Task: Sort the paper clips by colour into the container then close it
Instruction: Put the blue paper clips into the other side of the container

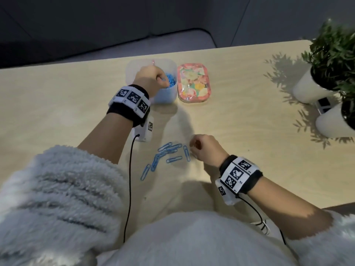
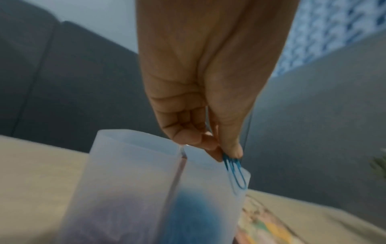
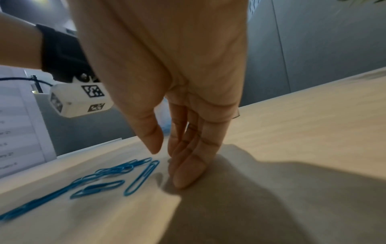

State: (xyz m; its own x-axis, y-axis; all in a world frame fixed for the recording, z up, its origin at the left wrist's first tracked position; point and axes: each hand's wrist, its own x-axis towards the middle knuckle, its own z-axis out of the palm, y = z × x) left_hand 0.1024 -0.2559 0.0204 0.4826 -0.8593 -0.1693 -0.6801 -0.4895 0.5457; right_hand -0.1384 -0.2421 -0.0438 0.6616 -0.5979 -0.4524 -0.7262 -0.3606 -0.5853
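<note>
A frosted plastic container (image 1: pixel 132 71) (image 2: pixel 133 181) with a middle divider stands at the table's far side. My left hand (image 1: pixel 151 77) (image 2: pixel 221 153) hovers over its right compartment and pinches a blue paper clip (image 2: pixel 235 173) above the pile of blue clips (image 1: pixel 171 80) inside. A pink clip (image 1: pixel 153 62) shows in the left compartment. Several loose blue paper clips (image 1: pixel 167 156) (image 3: pixel 117 178) lie on the table in front of me. My right hand (image 1: pixel 196 145) (image 3: pixel 183 165) rests its straight fingertips on the table just right of them, holding nothing.
The floral lid (image 1: pixel 194 83) (image 2: pixel 265 227) lies flat just right of the container. Two white pots with green plants (image 1: pixel 330 73) stand at the table's right edge. The wooden table (image 1: pixel 57 93) ends at a far edge in front of a dark sofa.
</note>
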